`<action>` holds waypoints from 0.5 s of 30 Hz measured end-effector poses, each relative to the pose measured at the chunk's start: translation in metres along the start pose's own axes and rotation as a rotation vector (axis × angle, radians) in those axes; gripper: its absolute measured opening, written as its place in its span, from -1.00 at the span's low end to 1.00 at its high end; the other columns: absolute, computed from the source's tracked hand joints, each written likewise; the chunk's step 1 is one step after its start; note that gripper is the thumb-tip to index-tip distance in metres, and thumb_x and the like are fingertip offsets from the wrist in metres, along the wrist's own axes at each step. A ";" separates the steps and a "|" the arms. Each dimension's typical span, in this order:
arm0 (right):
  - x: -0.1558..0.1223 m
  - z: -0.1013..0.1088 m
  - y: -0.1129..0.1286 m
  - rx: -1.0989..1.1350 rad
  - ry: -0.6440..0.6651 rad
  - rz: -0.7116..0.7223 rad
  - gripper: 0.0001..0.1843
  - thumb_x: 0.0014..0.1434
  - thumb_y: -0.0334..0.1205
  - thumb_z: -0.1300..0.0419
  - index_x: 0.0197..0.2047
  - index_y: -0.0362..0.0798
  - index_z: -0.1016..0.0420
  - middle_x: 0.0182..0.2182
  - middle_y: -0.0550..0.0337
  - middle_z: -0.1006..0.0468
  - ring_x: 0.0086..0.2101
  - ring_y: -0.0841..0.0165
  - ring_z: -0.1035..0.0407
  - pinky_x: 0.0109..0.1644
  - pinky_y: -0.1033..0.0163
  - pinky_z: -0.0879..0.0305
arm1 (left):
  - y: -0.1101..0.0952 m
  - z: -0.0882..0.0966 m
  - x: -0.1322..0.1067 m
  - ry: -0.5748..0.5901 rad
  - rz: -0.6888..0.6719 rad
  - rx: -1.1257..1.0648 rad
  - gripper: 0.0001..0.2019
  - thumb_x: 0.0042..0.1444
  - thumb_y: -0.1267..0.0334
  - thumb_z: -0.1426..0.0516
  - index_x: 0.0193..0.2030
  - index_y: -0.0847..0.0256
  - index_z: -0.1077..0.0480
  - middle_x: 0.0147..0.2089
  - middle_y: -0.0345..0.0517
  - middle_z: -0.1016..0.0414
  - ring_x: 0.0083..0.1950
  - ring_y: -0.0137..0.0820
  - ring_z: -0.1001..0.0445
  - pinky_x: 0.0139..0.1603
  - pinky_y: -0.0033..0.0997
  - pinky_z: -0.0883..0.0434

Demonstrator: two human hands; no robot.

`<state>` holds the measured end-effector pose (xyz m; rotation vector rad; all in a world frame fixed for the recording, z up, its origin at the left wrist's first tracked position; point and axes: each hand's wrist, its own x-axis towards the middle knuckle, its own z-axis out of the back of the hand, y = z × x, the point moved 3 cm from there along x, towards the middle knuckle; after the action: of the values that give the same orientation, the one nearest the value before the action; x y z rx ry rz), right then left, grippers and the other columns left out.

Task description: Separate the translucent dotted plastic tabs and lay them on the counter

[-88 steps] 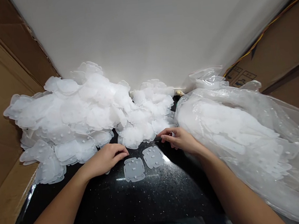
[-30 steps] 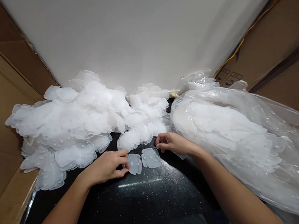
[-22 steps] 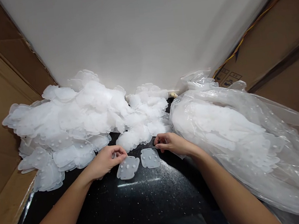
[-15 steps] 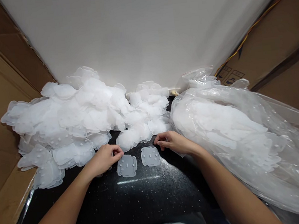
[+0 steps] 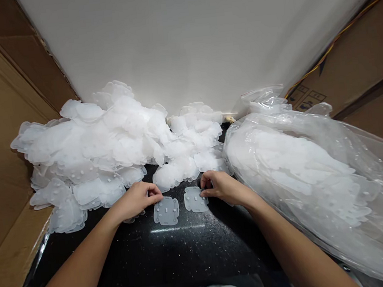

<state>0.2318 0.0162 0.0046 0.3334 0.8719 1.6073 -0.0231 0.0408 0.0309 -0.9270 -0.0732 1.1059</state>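
Note:
Two small, translucent, roughly square plastic sheets with rounded tabs and raised nubs lie side by side on the black speckled tabletop. My left hand [image 5: 141, 199] is closed, with thumb and forefinger pinched at the upper left corner of the left sheet [image 5: 166, 211]. At the right sheet [image 5: 194, 200], my right hand [image 5: 220, 187] has its thumb and fingertips together on the upper right edge. Both sheets rest on the table. Part of another sheet [image 5: 135, 219] shows below my left wrist.
A large heap of similar sheets [image 5: 101, 134] spreads along the back left, with a smaller pile [image 5: 194, 138] in the middle. A clear plastic bag [image 5: 302, 159] full of sheets stands at the right. Cardboard [image 5: 0, 113] borders the left, a pale wall [image 5: 183, 39] the back.
My right hand has come onto the upper right edge of the right sheet, which it stood just beside before. My left hand stays at the left sheet's corner. The view has shifted slightly.

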 end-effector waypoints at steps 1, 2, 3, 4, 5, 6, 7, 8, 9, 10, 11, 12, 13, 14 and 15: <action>0.000 0.000 0.001 0.027 0.004 0.010 -0.87 -0.03 -0.30 -0.32 -0.44 -0.04 -0.41 -0.49 0.26 -0.44 -0.45 0.38 -0.31 -0.38 0.30 -0.14 | 0.000 0.000 0.000 -0.003 -0.011 0.000 -0.70 0.07 0.00 -0.14 -0.38 0.21 -0.52 -0.44 -0.17 -0.47 -0.45 -0.40 -0.34 -0.47 -0.47 -0.22; 0.000 0.000 0.001 0.065 0.007 0.018 -0.86 -0.01 -0.30 -0.30 -0.45 -0.04 -0.38 -0.51 0.29 -0.42 -0.47 0.40 -0.28 -0.39 0.31 -0.13 | -0.001 0.000 0.000 -0.013 -0.024 -0.003 -0.73 0.06 0.04 -0.16 -0.37 0.21 -0.52 -0.42 -0.17 -0.48 -0.43 -0.40 -0.36 -0.45 -0.47 -0.24; -0.001 0.001 0.002 0.109 0.004 0.028 -0.86 0.01 -0.29 -0.28 -0.46 -0.04 -0.36 -0.54 0.31 -0.38 -0.50 0.42 -0.24 -0.40 0.31 -0.11 | -0.003 0.001 0.000 -0.035 -0.045 -0.007 -0.76 0.07 0.07 -0.16 -0.37 0.21 -0.51 -0.41 -0.17 -0.48 -0.41 -0.40 -0.36 -0.43 -0.46 -0.25; -0.003 0.003 0.002 0.158 -0.007 0.038 -0.85 0.03 -0.26 -0.27 -0.46 -0.04 -0.35 -0.56 0.33 -0.35 -0.52 0.44 -0.20 -0.42 0.32 -0.08 | -0.005 0.002 -0.001 -0.069 -0.076 -0.010 -0.77 0.09 0.09 -0.16 -0.37 0.20 -0.51 -0.40 -0.17 -0.48 -0.41 -0.40 -0.35 -0.41 -0.46 -0.25; -0.005 0.006 0.003 0.208 -0.028 0.055 -0.84 0.06 -0.22 -0.25 -0.45 -0.03 -0.34 -0.57 0.34 -0.33 -0.53 0.44 -0.17 -0.44 0.32 -0.06 | -0.008 0.003 -0.003 -0.112 -0.117 -0.012 -0.78 0.11 0.11 -0.15 -0.37 0.20 -0.51 -0.39 -0.18 -0.48 -0.40 -0.41 -0.34 -0.40 -0.46 -0.26; -0.007 0.010 0.004 0.255 -0.058 0.083 -0.83 0.09 -0.18 -0.24 -0.43 -0.03 -0.33 -0.56 0.34 -0.33 -0.53 0.44 -0.15 -0.44 0.32 -0.06 | -0.012 0.005 -0.006 -0.157 -0.162 -0.009 -0.80 0.13 0.12 -0.15 -0.36 0.19 -0.50 -0.38 -0.19 -0.47 -0.40 -0.43 -0.33 -0.39 -0.46 -0.26; -0.010 0.014 0.005 0.294 -0.087 0.126 -0.81 0.11 -0.15 -0.24 -0.41 -0.02 -0.32 -0.53 0.32 -0.35 -0.51 0.43 -0.17 -0.43 0.32 -0.08 | -0.016 0.007 -0.009 -0.198 -0.211 -0.002 -0.81 0.14 0.14 -0.15 -0.36 0.18 -0.49 -0.36 -0.19 -0.45 -0.40 -0.44 -0.31 -0.38 -0.46 -0.26; -0.012 0.019 0.007 0.318 -0.105 0.179 -0.80 0.12 -0.13 -0.24 -0.41 -0.02 -0.32 -0.49 0.29 -0.38 -0.48 0.41 -0.21 -0.40 0.31 -0.12 | -0.020 0.009 -0.013 -0.221 -0.260 0.010 -0.83 0.15 0.16 -0.15 -0.35 0.18 -0.48 -0.33 -0.19 -0.43 -0.40 -0.45 -0.31 -0.36 -0.46 -0.26; -0.015 0.022 0.009 0.323 -0.097 0.235 -0.80 0.13 -0.13 -0.25 -0.41 -0.02 -0.33 -0.44 0.25 -0.41 -0.43 0.39 -0.25 -0.36 0.30 -0.16 | -0.023 0.009 -0.016 -0.217 -0.304 0.030 -0.85 0.17 0.19 -0.14 -0.34 0.18 -0.48 -0.28 -0.18 -0.42 -0.38 -0.45 -0.32 -0.35 -0.46 -0.27; -0.017 0.024 0.011 0.306 -0.049 0.289 -0.80 0.12 -0.13 -0.27 -0.41 -0.02 -0.36 -0.39 0.23 -0.44 -0.38 0.37 -0.29 -0.31 0.29 -0.20 | -0.026 0.009 -0.019 -0.173 -0.338 0.057 -0.86 0.18 0.21 -0.13 -0.33 0.17 -0.48 -0.24 -0.17 -0.42 -0.35 -0.45 -0.34 -0.33 -0.47 -0.28; -0.019 0.024 0.013 0.268 0.033 0.327 -0.81 0.09 -0.14 -0.30 -0.41 -0.03 -0.39 -0.35 0.21 -0.46 -0.35 0.36 -0.31 -0.28 0.28 -0.21 | -0.028 0.008 -0.021 -0.094 -0.361 0.093 -0.88 0.18 0.22 -0.14 -0.31 0.17 -0.48 -0.20 -0.17 -0.41 -0.31 -0.44 -0.37 -0.32 -0.47 -0.29; -0.021 0.023 0.013 0.223 0.129 0.341 -0.82 0.06 -0.15 -0.33 -0.40 -0.03 -0.43 -0.34 0.21 -0.48 -0.34 0.35 -0.32 -0.27 0.28 -0.22 | -0.029 0.005 -0.023 0.004 -0.370 0.132 -0.89 0.17 0.22 -0.16 -0.31 0.16 -0.49 -0.18 -0.17 -0.41 -0.28 -0.43 -0.39 -0.30 -0.47 -0.29; -0.021 0.021 0.012 0.186 0.213 0.328 -0.82 0.04 -0.15 -0.35 -0.38 -0.02 -0.47 -0.34 0.21 -0.49 -0.36 0.35 -0.32 -0.29 0.28 -0.22 | -0.029 0.003 -0.024 0.102 -0.366 0.169 -0.90 0.15 0.21 -0.19 -0.31 0.15 -0.50 -0.17 -0.17 -0.42 -0.26 -0.42 -0.41 -0.29 -0.48 -0.29; -0.021 0.020 0.010 0.165 0.261 0.299 -0.83 0.05 -0.14 -0.35 -0.36 -0.02 -0.49 -0.35 0.22 -0.51 -0.38 0.36 -0.32 -0.31 0.28 -0.21 | -0.028 0.001 -0.024 0.181 -0.356 0.194 -0.90 0.13 0.19 -0.22 -0.31 0.14 -0.52 -0.18 -0.18 -0.42 -0.25 -0.41 -0.43 -0.28 -0.48 -0.30; -0.019 0.020 0.008 0.160 0.260 0.260 -0.85 0.07 -0.13 -0.32 -0.34 -0.02 -0.51 -0.36 0.22 -0.52 -0.40 0.36 -0.31 -0.33 0.28 -0.20 | -0.026 0.000 -0.023 0.229 -0.344 0.204 -0.89 0.12 0.18 -0.23 -0.32 0.13 -0.52 -0.20 -0.19 -0.43 -0.24 -0.40 -0.44 -0.26 -0.47 -0.30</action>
<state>0.2439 0.0051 0.0284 0.3670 1.1993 1.8524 -0.0150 0.0194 0.0566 -0.8146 0.0655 0.6707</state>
